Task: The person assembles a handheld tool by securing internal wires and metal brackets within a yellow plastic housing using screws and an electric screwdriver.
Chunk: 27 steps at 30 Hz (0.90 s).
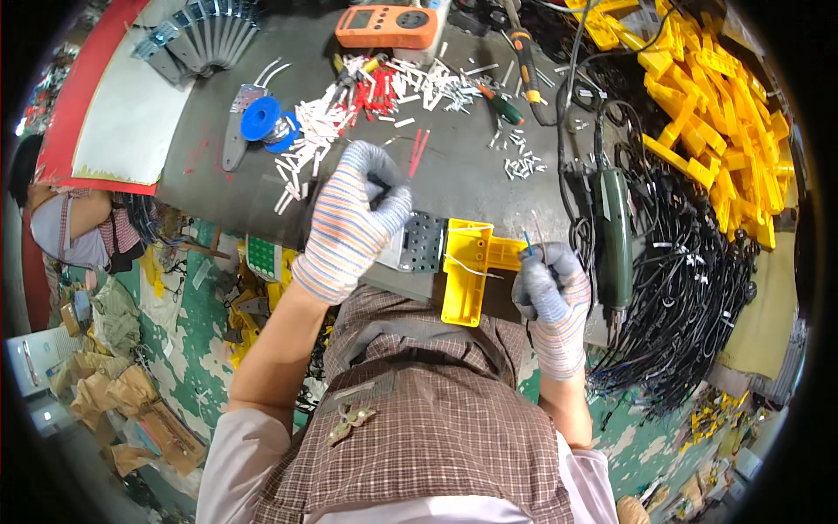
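My left hand (353, 218), in a striped glove with grey fingers, hovers over the front of the table with its fingers curled inward. Whatever it may be holding is hidden. A thin wire lies just beyond its fingertips, beside red tubes (419, 153). My right hand (556, 301), gloved alike, pinches thin wires with a blue end (528, 241) at the end of a yellow plastic housing's arm (504, 253). The hollow yellow housing (465, 284) lies between my hands at the table edge, a white wire across it. Left of it sits a perforated metal plate (422, 243).
White and red sleeve pieces (375, 92) are scattered ahead, near a blue solder spool (260, 119) and orange meter (387, 27). A green power tool (614, 236), black cables (676, 314) and piled yellow housings (711, 105) crowd the right. Another person (74, 227) sits far left.
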Available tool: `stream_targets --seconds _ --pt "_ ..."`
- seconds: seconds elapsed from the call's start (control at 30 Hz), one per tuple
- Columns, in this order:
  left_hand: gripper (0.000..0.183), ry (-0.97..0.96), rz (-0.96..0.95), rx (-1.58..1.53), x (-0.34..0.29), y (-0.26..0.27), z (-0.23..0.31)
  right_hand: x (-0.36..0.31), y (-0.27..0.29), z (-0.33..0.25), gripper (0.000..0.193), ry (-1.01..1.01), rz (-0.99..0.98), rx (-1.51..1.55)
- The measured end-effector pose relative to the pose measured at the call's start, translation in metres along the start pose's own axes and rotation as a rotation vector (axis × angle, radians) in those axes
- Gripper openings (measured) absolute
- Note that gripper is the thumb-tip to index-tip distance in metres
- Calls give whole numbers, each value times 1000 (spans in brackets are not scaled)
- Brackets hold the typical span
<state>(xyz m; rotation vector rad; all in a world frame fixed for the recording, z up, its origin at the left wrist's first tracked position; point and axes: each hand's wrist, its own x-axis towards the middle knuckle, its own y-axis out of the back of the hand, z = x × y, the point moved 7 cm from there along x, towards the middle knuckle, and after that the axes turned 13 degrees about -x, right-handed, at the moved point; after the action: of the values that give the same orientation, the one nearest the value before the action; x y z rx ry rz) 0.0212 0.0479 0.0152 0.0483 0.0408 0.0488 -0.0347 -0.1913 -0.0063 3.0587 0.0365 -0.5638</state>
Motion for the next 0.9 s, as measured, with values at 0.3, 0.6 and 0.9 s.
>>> stream_targets --seconds 0.3,0.6,0.9 --pt "12 581 -263 -1120 -34 -76 -18 8 -13 -28 18 40 -81 -133" --pt "13 648 -299 -1050 -46 -89 -21 14 -15 -22 16 -55 -188 65" --pt "21 493 -263 -761 -43 -83 -18 14 -19 -18 12 -65 -173 -1"
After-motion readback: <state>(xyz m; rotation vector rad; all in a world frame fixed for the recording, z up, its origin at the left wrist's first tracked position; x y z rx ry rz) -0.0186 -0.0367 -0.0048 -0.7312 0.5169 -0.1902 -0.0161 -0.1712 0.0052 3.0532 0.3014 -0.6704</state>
